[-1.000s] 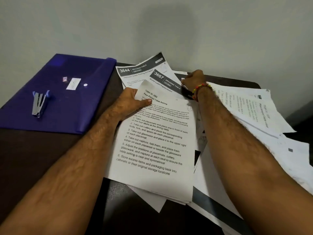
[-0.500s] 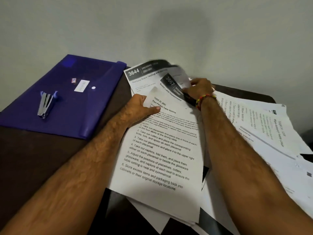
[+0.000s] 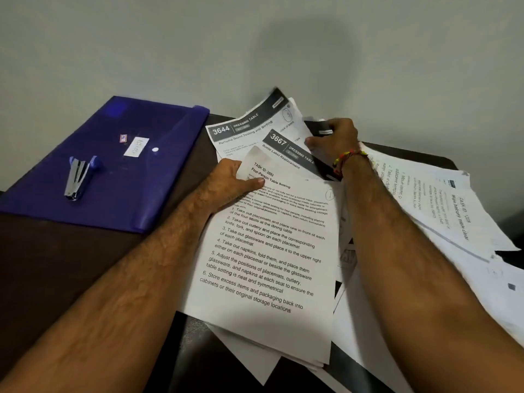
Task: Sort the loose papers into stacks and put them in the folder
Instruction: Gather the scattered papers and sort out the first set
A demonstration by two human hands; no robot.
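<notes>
Your left hand (image 3: 229,182) pinches the white printed sheet stack (image 3: 263,251); your right hand (image 3: 334,140) grips grey-headed sheets (image 3: 283,146). Flat blue plastic folder (image 3: 127,165) shut, unfilled; sorting barely begun.

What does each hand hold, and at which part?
Left hand: "Four-Person Table Setting" stack, top left corner. Right hand: sheet 3667, top right edge.

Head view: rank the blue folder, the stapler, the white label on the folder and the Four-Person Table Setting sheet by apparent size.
1. blue folder and Four-Person Table Setting sheet: look alike, and the sheet lies nearer the camera, so unranked
2. stapler
3. white label
</notes>
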